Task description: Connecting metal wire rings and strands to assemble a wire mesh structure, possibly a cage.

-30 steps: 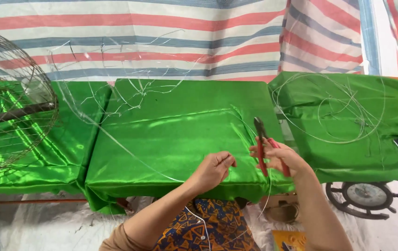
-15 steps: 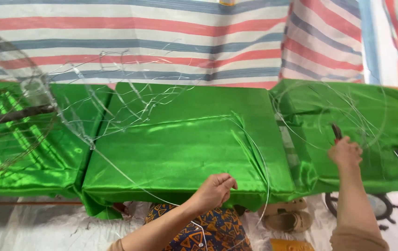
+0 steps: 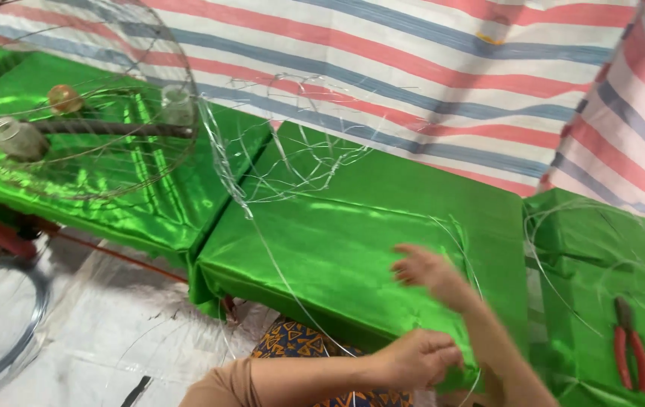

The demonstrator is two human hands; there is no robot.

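Head view. Left hand (image 3: 416, 356) at near edge of green table (image 3: 352, 241), fingers curled, pinching thin wire (image 3: 284, 275); pinch point itself partly hidden. Right hand (image 3: 432, 273) just beyond left, over table, fingers spread, blurred, holding nothing seen. Wire runs from left hand up-left across table to tangled loops (image 3: 292, 151) at table's far left corner. Pliers (image 3: 628, 350) right of table on next green top, well apart from both hands. Advice: keep pinch firm, draw wire straight, mind loops snagging.
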